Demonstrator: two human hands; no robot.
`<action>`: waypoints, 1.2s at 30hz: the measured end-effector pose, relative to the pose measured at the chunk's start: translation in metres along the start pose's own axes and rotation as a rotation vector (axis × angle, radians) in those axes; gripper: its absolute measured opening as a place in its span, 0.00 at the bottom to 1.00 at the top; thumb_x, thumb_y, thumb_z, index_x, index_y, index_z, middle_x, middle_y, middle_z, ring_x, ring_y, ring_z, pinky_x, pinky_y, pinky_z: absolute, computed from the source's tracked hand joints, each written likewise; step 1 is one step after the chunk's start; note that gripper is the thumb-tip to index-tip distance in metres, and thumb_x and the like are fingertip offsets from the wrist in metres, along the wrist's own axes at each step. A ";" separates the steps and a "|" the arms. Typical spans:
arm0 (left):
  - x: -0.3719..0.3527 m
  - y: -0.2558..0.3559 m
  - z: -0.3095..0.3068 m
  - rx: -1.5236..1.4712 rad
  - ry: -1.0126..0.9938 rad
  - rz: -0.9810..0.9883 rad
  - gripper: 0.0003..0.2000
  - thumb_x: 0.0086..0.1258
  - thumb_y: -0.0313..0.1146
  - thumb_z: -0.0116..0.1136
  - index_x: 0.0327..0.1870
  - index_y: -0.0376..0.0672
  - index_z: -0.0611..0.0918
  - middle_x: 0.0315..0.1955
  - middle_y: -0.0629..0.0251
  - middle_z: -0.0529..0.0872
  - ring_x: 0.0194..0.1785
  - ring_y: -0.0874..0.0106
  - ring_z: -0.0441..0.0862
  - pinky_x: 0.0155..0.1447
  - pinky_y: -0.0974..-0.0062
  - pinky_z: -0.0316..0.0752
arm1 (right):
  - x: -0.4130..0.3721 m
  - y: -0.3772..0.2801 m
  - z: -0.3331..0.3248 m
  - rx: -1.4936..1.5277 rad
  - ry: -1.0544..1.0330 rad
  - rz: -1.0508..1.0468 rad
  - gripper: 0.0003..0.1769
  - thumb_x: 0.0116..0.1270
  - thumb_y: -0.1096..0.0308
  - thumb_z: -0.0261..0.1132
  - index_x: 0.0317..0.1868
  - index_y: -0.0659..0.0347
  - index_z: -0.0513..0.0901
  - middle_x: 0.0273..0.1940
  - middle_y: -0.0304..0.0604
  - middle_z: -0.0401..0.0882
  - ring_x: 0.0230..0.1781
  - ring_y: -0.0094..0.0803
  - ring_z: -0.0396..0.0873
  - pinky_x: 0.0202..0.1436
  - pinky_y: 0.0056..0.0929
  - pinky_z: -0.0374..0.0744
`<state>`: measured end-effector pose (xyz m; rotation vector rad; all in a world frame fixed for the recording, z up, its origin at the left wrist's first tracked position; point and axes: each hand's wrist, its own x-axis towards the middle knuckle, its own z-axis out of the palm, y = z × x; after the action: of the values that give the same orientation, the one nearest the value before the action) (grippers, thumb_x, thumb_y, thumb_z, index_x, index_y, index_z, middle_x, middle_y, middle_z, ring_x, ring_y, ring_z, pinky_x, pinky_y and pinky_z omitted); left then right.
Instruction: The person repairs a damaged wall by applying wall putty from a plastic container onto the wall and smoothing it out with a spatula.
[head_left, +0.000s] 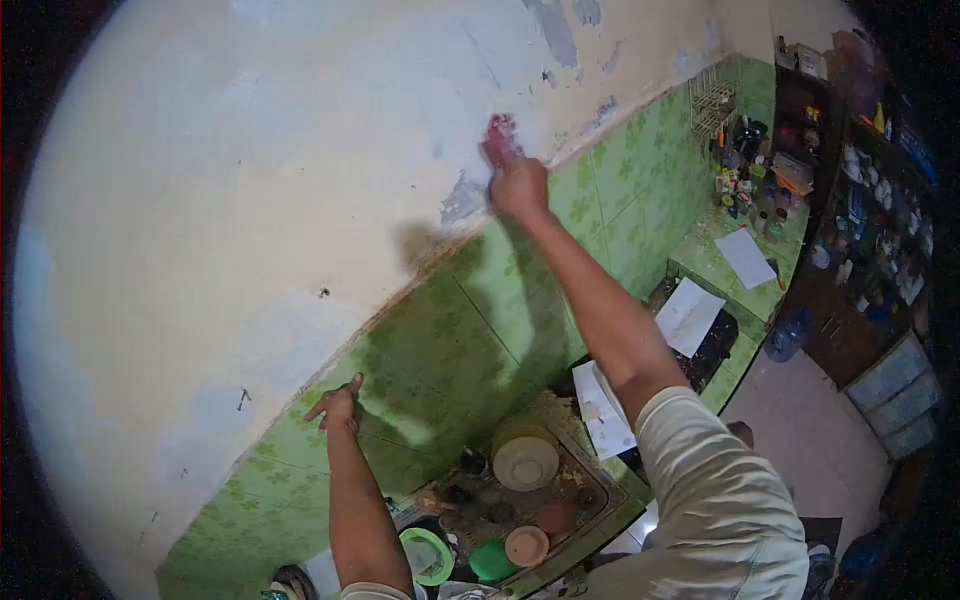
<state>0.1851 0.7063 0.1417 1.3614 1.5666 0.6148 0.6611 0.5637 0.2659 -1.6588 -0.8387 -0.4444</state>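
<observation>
My right hand (520,188) is closed around a red putty scraper (500,138), pressed to the painted wall (300,150) just above the tile edge. White filler seems smeared on the scraper, which is slightly blurred. Around it the wall shows pale filled patches and a grey peeled spot (462,198). Lower left, my left hand (340,405) rests against the green tiles (430,340) near their top edge, thumb and fingers apart, holding nothing.
Below stands a dish tray (590,470) with bowls, cups and a green basin (428,556). White sheets (690,316) lie over the stove and counter. Bottles and jars crowd the far corner under a wire rack (712,103). Nails stick out of the wall. A dark shelf (850,330) stands at right.
</observation>
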 end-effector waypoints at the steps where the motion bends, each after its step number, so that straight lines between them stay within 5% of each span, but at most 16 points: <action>1: -0.009 0.009 -0.001 0.057 -0.032 -0.021 0.48 0.60 0.51 0.67 0.69 0.24 0.54 0.70 0.27 0.43 0.75 0.40 0.35 0.74 0.52 0.38 | -0.016 -0.011 0.013 0.016 -0.009 -0.089 0.11 0.53 0.73 0.57 0.35 0.64 0.83 0.30 0.60 0.80 0.34 0.57 0.79 0.41 0.51 0.77; 3: -0.015 0.011 0.000 0.119 -0.070 -0.041 0.44 0.61 0.50 0.67 0.67 0.23 0.61 0.69 0.27 0.51 0.75 0.41 0.41 0.74 0.54 0.39 | -0.055 -0.022 0.033 0.123 0.117 -0.482 0.10 0.56 0.70 0.57 0.37 0.62 0.81 0.27 0.59 0.79 0.28 0.59 0.78 0.35 0.50 0.77; 6: -0.030 0.013 0.008 -0.191 -0.063 -0.014 0.40 0.63 0.53 0.63 0.63 0.24 0.67 0.66 0.33 0.62 0.71 0.43 0.54 0.74 0.53 0.39 | -0.092 -0.080 -0.026 0.276 -0.154 -0.490 0.23 0.61 0.70 0.57 0.59 0.54 0.76 0.33 0.56 0.82 0.32 0.54 0.81 0.37 0.43 0.80; 9: -0.020 0.012 0.004 0.051 0.004 -0.009 0.40 0.64 0.52 0.63 0.63 0.22 0.66 0.67 0.34 0.61 0.72 0.46 0.55 0.74 0.55 0.42 | -0.084 -0.067 -0.039 0.263 -0.256 -0.600 0.22 0.65 0.68 0.57 0.61 0.55 0.76 0.33 0.53 0.83 0.30 0.44 0.83 0.37 0.37 0.80; 10: -0.017 0.011 0.004 0.053 0.008 -0.012 0.40 0.64 0.52 0.63 0.63 0.22 0.66 0.67 0.34 0.61 0.72 0.46 0.55 0.74 0.55 0.42 | -0.075 -0.063 -0.051 0.476 -0.407 -0.320 0.18 0.65 0.66 0.59 0.55 0.57 0.80 0.31 0.48 0.84 0.28 0.32 0.81 0.37 0.32 0.79; 12: -0.013 0.007 0.002 0.128 -0.042 0.069 0.37 0.65 0.60 0.56 0.62 0.32 0.72 0.60 0.44 0.74 0.59 0.51 0.74 0.57 0.50 0.70 | -0.035 -0.025 -0.032 0.448 -0.471 -0.050 0.12 0.63 0.65 0.64 0.43 0.62 0.83 0.28 0.40 0.83 0.28 0.25 0.78 0.35 0.29 0.77; 13: -0.015 0.006 0.000 0.129 -0.033 0.061 0.37 0.65 0.60 0.56 0.62 0.32 0.72 0.60 0.44 0.74 0.59 0.51 0.74 0.57 0.50 0.70 | -0.016 -0.014 -0.038 0.487 -0.392 -0.044 0.14 0.62 0.63 0.66 0.43 0.63 0.83 0.28 0.40 0.83 0.26 0.27 0.78 0.34 0.30 0.78; 15: -0.023 0.010 0.005 -0.066 -0.036 -0.004 0.40 0.64 0.51 0.63 0.63 0.21 0.66 0.67 0.34 0.61 0.72 0.47 0.56 0.74 0.56 0.44 | 0.022 0.026 -0.029 0.377 -0.246 -0.038 0.15 0.60 0.65 0.67 0.45 0.63 0.83 0.32 0.44 0.85 0.29 0.28 0.80 0.38 0.31 0.78; 16: -0.065 0.041 0.012 0.254 -0.039 0.029 0.40 0.64 0.50 0.63 0.64 0.21 0.64 0.68 0.35 0.60 0.72 0.47 0.55 0.73 0.55 0.46 | 0.039 0.042 -0.032 0.410 -0.237 0.045 0.15 0.61 0.65 0.67 0.45 0.64 0.83 0.33 0.43 0.85 0.31 0.28 0.80 0.39 0.31 0.78; 19: -0.018 0.009 -0.003 -0.036 -0.135 -0.036 0.43 0.64 0.48 0.64 0.66 0.19 0.59 0.68 0.29 0.56 0.74 0.48 0.51 0.73 0.56 0.49 | 0.066 0.087 -0.060 0.264 -0.060 -0.043 0.14 0.61 0.67 0.67 0.45 0.64 0.83 0.33 0.42 0.85 0.32 0.27 0.81 0.39 0.29 0.78; 24: -0.014 0.000 0.006 -0.085 0.019 0.041 0.59 0.62 0.53 0.65 0.67 0.18 0.32 0.66 0.18 0.42 0.70 0.26 0.38 0.74 0.48 0.42 | 0.068 0.092 -0.101 0.338 -0.008 0.020 0.13 0.62 0.68 0.65 0.44 0.67 0.84 0.34 0.44 0.85 0.32 0.26 0.80 0.39 0.26 0.78; 26: 0.007 -0.006 0.002 -0.003 0.043 -0.019 0.57 0.61 0.55 0.64 0.69 0.20 0.36 0.67 0.19 0.41 0.72 0.30 0.38 0.74 0.48 0.41 | 0.074 0.112 -0.065 0.260 0.142 0.022 0.14 0.64 0.69 0.62 0.45 0.69 0.83 0.34 0.45 0.86 0.36 0.26 0.82 0.38 0.27 0.78; 27: 0.014 -0.009 0.000 0.083 0.067 -0.083 0.56 0.61 0.56 0.63 0.70 0.22 0.41 0.67 0.19 0.40 0.73 0.33 0.38 0.74 0.48 0.41 | 0.067 0.113 -0.030 0.285 0.274 -0.133 0.14 0.63 0.68 0.59 0.44 0.66 0.84 0.32 0.49 0.86 0.34 0.35 0.84 0.37 0.32 0.79; 29: 0.003 -0.003 -0.005 0.165 -0.108 -0.018 0.50 0.62 0.61 0.60 0.71 0.28 0.54 0.67 0.20 0.44 0.73 0.35 0.41 0.74 0.48 0.40 | 0.028 0.045 -0.005 0.096 0.207 -0.072 0.13 0.58 0.68 0.60 0.42 0.61 0.84 0.34 0.58 0.81 0.35 0.55 0.80 0.41 0.43 0.79; 31: 0.004 -0.009 -0.001 0.141 -0.015 0.002 0.44 0.63 0.62 0.57 0.69 0.31 0.64 0.67 0.23 0.51 0.73 0.36 0.45 0.73 0.47 0.40 | -0.006 0.005 0.020 0.022 0.198 -0.247 0.13 0.54 0.72 0.61 0.41 0.62 0.83 0.28 0.57 0.80 0.32 0.56 0.79 0.37 0.50 0.77; 36: 0.015 -0.011 -0.009 0.037 -0.137 0.021 0.44 0.64 0.58 0.59 0.69 0.30 0.61 0.69 0.26 0.45 0.72 0.33 0.43 0.73 0.50 0.42 | -0.076 -0.049 0.002 0.149 0.073 -0.431 0.16 0.55 0.73 0.62 0.46 0.61 0.84 0.26 0.57 0.79 0.28 0.52 0.80 0.32 0.45 0.76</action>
<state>0.1730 0.7190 0.1312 1.4189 1.4619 0.4973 0.5745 0.5472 0.2466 -1.3145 -1.1505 -0.7163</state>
